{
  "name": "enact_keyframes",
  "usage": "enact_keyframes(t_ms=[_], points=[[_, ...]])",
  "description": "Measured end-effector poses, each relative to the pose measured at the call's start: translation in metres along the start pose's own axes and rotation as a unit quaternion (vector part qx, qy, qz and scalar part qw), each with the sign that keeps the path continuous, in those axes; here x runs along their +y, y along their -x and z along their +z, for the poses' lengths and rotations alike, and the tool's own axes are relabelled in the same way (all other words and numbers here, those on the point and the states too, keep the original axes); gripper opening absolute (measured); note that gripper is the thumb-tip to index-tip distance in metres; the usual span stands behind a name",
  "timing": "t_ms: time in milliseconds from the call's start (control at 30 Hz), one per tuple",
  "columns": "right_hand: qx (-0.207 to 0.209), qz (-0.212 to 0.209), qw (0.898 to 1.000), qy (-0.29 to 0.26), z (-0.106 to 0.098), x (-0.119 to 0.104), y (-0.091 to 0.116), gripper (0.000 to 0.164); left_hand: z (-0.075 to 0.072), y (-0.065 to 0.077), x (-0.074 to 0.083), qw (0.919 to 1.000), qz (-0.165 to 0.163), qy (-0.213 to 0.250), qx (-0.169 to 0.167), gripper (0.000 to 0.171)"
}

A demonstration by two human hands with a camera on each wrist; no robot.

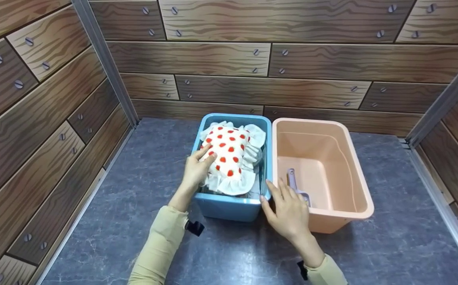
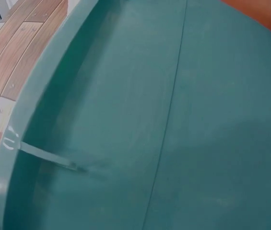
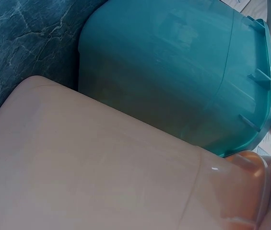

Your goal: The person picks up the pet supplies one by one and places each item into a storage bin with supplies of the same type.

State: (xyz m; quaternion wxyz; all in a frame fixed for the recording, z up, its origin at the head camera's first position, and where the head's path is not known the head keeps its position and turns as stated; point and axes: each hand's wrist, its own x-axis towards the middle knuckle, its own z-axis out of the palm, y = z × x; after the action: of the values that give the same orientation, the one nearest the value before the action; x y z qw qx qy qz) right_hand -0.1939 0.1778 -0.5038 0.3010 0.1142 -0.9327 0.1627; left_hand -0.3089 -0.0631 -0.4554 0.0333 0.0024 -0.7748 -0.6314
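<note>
A small pillow point(image 1: 229, 148), white with red strawberries and a ruffled edge, lies in the blue bin point(image 1: 269, 158). My left hand point(image 1: 198, 168) reaches over this bin's left wall, its thumb and index finger extended on the pillow's left side; the other fingers are hidden. At the bin's near right corner, my right hand point(image 1: 290, 211) rests on the rim with its fingers spread, close to the peach bin point(image 1: 361, 186). Inside the peach bin, a lavender tool with a holed handle point(image 1: 291, 178) lies partly hidden behind the right hand.
The two bins stand side by side on a dark marbled floor point(image 1: 114, 221). Wood-patterned walls point(image 1: 221, 59) rise behind and on both sides, with metal posts point(image 1: 106, 59) at the corners. Something clear and pale point(image 1: 254, 190) shows beneath the pillow.
</note>
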Motion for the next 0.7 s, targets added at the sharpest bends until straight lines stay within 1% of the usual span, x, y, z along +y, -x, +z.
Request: enact_keyframes(t_ms=[133,267,367,500,700], points=[[-0.003,0.0,1.0,-0.002,-0.0011,-0.0006,-0.0004,0.048,0.0032,-0.0036,-0.0016,0.9999,-0.012,0.0,-0.01,0.049],[0.002,-0.003,1.0,-0.001,-0.0008,-0.0004,-0.0006,0.048,0.0046,-0.0056,-0.0019,0.9993,-0.02,-0.017,-0.027,0.052],[0.003,-0.003,1.0,0.001,-0.0005,-0.0003,-0.0005,0.048,0.0039,-0.0064,-0.0016,0.9985,-0.025,-0.025,-0.042,0.053],[0.009,-0.005,1.0,0.002,-0.0002,-0.0002,-0.0005,0.048,0.0039,-0.0084,-0.0015,0.997,-0.036,-0.021,-0.065,0.056],[0.007,-0.004,1.0,-0.002,-0.0007,-0.0005,-0.0004,0.048,0.0047,-0.0108,-0.0023,0.9931,-0.049,-0.033,-0.102,0.059]])
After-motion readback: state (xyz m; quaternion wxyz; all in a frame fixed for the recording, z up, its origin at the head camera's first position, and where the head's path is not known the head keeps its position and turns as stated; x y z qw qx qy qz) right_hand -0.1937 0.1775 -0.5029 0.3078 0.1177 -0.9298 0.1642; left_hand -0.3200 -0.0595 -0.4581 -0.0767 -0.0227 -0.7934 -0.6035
